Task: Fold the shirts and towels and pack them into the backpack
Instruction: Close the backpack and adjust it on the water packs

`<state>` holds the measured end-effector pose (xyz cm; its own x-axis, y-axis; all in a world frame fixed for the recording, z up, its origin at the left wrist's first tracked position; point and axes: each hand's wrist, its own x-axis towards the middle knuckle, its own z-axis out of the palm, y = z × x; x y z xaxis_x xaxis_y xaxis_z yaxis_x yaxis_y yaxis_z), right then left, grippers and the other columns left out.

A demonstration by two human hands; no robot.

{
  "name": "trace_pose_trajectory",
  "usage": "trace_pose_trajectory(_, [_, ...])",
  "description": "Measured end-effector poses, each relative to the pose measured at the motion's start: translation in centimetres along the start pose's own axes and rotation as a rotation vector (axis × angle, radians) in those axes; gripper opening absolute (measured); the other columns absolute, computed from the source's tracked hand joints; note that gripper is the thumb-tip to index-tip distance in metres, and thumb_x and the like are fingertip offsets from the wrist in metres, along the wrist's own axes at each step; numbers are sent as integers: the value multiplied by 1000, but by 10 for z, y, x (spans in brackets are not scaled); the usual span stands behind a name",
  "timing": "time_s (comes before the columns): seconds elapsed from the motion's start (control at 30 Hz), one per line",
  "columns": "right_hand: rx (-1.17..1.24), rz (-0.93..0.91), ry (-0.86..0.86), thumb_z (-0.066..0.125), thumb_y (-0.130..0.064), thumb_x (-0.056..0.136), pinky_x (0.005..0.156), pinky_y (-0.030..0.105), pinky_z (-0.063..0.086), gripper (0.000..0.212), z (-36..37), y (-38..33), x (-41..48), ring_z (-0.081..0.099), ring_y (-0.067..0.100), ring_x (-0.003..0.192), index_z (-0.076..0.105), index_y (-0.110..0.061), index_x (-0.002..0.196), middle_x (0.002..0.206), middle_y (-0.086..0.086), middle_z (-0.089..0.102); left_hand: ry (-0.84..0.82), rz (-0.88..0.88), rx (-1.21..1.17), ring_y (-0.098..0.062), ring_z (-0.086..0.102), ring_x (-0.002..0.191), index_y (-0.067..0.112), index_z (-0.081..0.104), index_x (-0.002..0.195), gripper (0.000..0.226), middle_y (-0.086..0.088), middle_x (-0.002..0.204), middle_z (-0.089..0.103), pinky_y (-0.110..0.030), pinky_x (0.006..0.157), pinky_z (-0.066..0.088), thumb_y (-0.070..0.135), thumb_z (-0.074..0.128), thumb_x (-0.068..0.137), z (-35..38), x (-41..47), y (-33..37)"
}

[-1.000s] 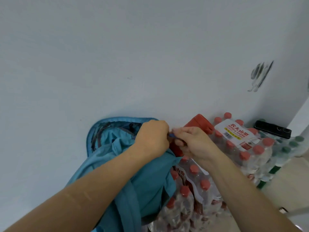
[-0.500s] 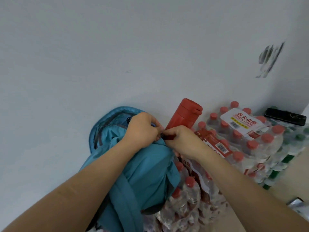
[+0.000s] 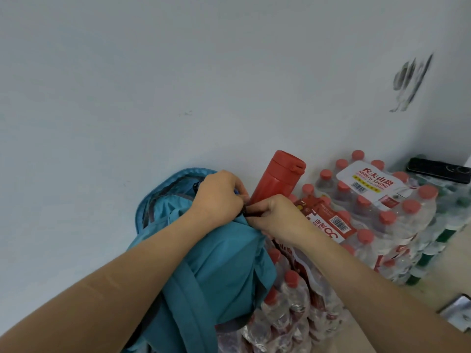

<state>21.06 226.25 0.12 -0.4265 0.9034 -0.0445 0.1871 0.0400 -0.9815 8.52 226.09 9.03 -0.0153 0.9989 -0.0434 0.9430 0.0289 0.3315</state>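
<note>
Head view: teal backpack point(image 3: 211, 271) propped against wall beside bottled-water packs point(image 3: 382, 225). Left hand point(image 3: 219, 197) bunched on fabric at opening; right hand point(image 3: 277, 215) pinched on dark zipper pull. No shirts or towels visible; packing likely finished, closing under way.

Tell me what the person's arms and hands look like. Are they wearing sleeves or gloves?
No gloves and no sleeves that show. The left hand and the right hand are both bare, and both forearms are bare right down to the edge of the picture. No watch, ring or bracelet shows on the parts in view. The left forearm has a few faint short lines across it.
</note>
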Motion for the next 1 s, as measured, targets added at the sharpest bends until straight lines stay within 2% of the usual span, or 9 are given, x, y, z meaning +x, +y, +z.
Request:
trace_pose_trajectory(0.1, [-11, -5, 26, 66, -12, 84, 45, 20, 32, 10, 2, -2, 0, 38, 4, 39, 76, -15, 82, 45, -2, 54, 57, -71, -146, -14, 68, 62, 18, 71, 67, 18, 3, 61, 68, -33, 66, 60, 6, 67, 79, 2, 0, -1])
trace_pose_trajectory(0.17, [-78, -31, 102, 65, -10, 81, 44, 22, 29, 8, 8, -2, 2, 32, 6, 35, 71, -8, 75, 37, -9, 41, 83, -147, -287, -17, 69, 57, 13, 70, 67, 17, -4, 60, 69, -32, 62, 60, 3, 67, 80, 3, -1, -2])
trace_pose_trajectory(0.27, [-324, -113, 188, 64, -18, 80, 50, 28, 42, 10, 14, -1, 2, 42, 7, 41, 62, -15, 70, 42, -8, 46, 54, -204, -447, -18, 67, 55, 7, 70, 70, 13, -11, 63, 70, -32, 62, 60, 2, 67, 82, 1, -5, -1])
trace_pose_trajectory(0.37, [-550, -157, 195, 59, -25, 82, 57, 31, 49, 7, 10, -3, -1, 55, 13, 58, 59, -21, 76, 56, -8, 53, 63, -54, -193, -12, 67, 64, 18, 71, 69, 14, 7, 63, 67, -27, 68, 56, 8, 67, 79, -3, -5, -2])
trace_pose_trajectory(0.47, [-670, -182, 170, 56, -29, 83, 59, 32, 49, 13, 4, -7, -2, 59, 16, 66, 64, -22, 90, 64, -8, 56, 107, 36, 11, -5, 58, 65, 26, 68, 71, 19, 15, 65, 58, -21, 62, 47, 9, 64, 76, -8, -7, 2])
trace_pose_trajectory(0.6, [-664, -178, 200, 54, -29, 83, 56, 30, 48, 17, -7, -9, 1, 57, 12, 63, 67, -24, 93, 57, -9, 53, 137, -11, -11, -12, 60, 62, 26, 65, 63, 24, 10, 59, 60, -24, 61, 50, 4, 59, 69, -19, -3, 5])
trace_pose_trajectory(0.73, [-627, -104, 223, 52, -27, 83, 60, 30, 49, 17, -18, -3, 5, 59, 11, 64, 68, -21, 86, 64, -7, 63, 189, -136, -190, -16, 67, 56, 22, 68, 68, 24, 0, 56, 68, -32, 68, 58, 1, 57, 73, -49, 5, 0])
trace_pose_trajectory(0.87, [-639, -90, 189, 58, -24, 79, 56, 28, 43, 12, -27, -12, 8, 52, 6, 61, 67, -28, 85, 61, -11, 54, 94, -108, -343, -17, 67, 57, 14, 69, 76, 17, -4, 61, 70, -30, 67, 59, 0, 62, 82, -63, 1, 2])
trace_pose_trajectory(1.0, [-474, -312, 175, 61, -25, 85, 70, 19, 40, 32, -24, -40, 15, 50, -1, 73, 64, -35, 116, 90, -20, 54, 37, -78, -510, -20, 69, 66, 7, 70, 85, 7, -11, 70, 72, -32, 73, 59, 3, 64, 86, -68, 6, 9])
